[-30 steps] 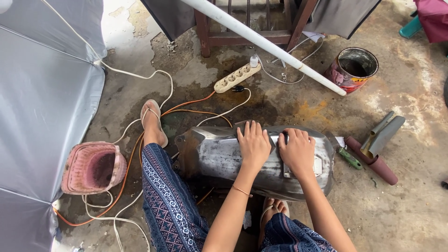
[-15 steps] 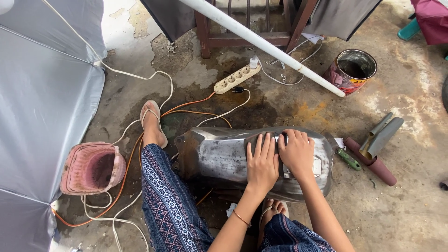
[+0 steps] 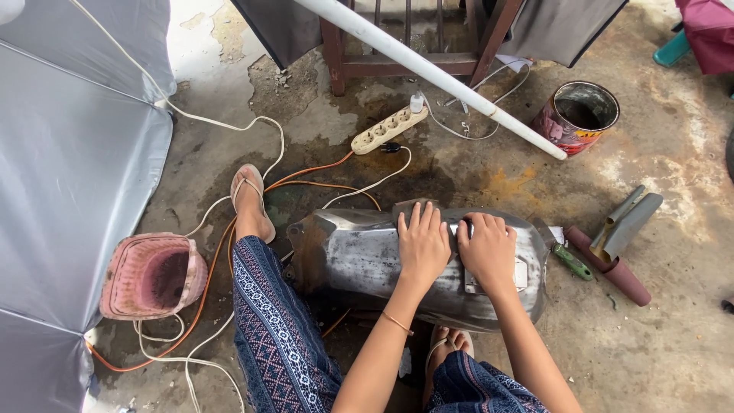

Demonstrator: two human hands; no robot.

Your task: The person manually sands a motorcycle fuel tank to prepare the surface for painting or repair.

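**Both palms flat on a bare metal tank**

A bare metal fuel tank (image 3: 359,256) lies on its side on the stained concrete floor (image 3: 673,336), between the person's knees. The left hand (image 3: 423,243) rests palm-down on the tank's upper face, fingers stretched out and close together, gripping nothing that can be seen. The right hand (image 3: 488,248) lies just beside it, toward the tank's right end, fingers curled slightly over the top edge; something thin may be pressed under the palms, but the view does not settle it.

Just right of the tank lies a green-handled tool (image 3: 572,261), and beyond it a dark red roll with a grey sheet (image 3: 621,243). Above the tank, farther from the person, a white power strip (image 3: 388,129) sits on the floor, and a white pole (image 3: 428,69) slants past a rusty paint can (image 3: 577,117). Left of the tank, beyond a sandalled foot (image 3: 251,200), stands a pink plastic basket (image 3: 151,275), ringed by orange and white cables (image 3: 200,325).
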